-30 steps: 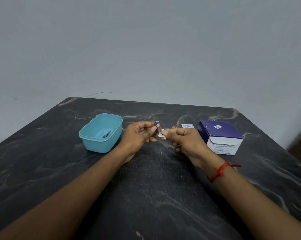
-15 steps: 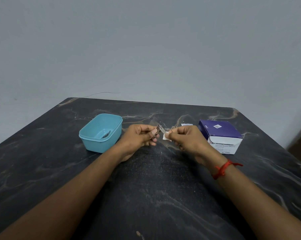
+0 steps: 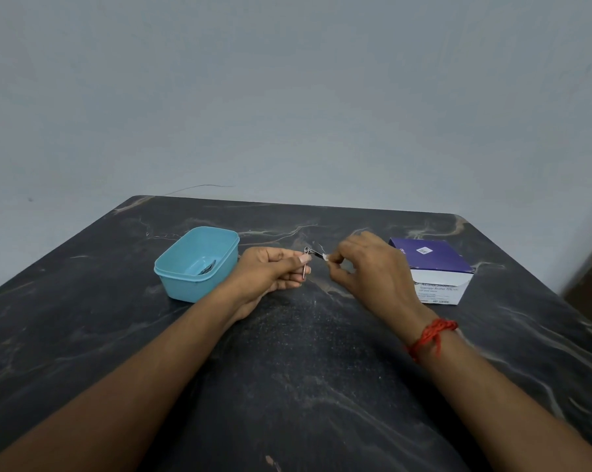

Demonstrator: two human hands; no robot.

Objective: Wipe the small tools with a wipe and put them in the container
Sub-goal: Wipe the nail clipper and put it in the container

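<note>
Left grip (image 3: 270, 272) pinches a small silver tool (image 3: 305, 264), right grip (image 3: 369, 270) a white wipe (image 3: 325, 256) against it; another tool (image 3: 207, 267) lies in the teal plastic container (image 3: 192, 286).

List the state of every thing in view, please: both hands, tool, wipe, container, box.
left hand: grips the small tool above the table.
small tool: held in the left hand, one end at the wipe.
right hand: pinches the wipe.
wipe: small, white, pinched on the tool's end.
container: on the table, open, a metal piece lies inside.
box: on the table, looks closed.
</note>
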